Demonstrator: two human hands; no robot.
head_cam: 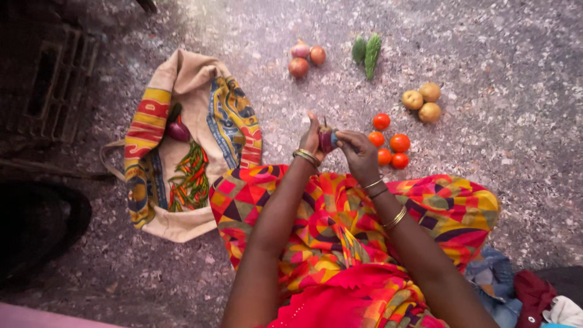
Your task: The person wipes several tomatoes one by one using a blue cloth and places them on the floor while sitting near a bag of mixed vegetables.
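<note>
held item: a small purple eggplant (327, 140), up off the floor in front of the person's knees, with its stem poking upward
left hand (312, 138): grasping the eggplant from the left side, fingers wrapped behind it
right hand (357, 152): pinching it from the right, fingertips on its skin, so both hands are closed on the same thing
how it handles: looks light and firm, with smooth glossy skin that's probably a bit slippery; the stem end or the fat middle seems the safest place to grip, and squeezing hard could bruise it
floor (486, 36): speckled stone; tomatoes (388, 144) just right of the hands, potatoes (422, 102) farther right, onions (306, 58) and green gourds (367, 53) at the far side
bag (182, 146): cloth, lying open at left, with chillies (189, 176) and another purple vegetable inside
</note>
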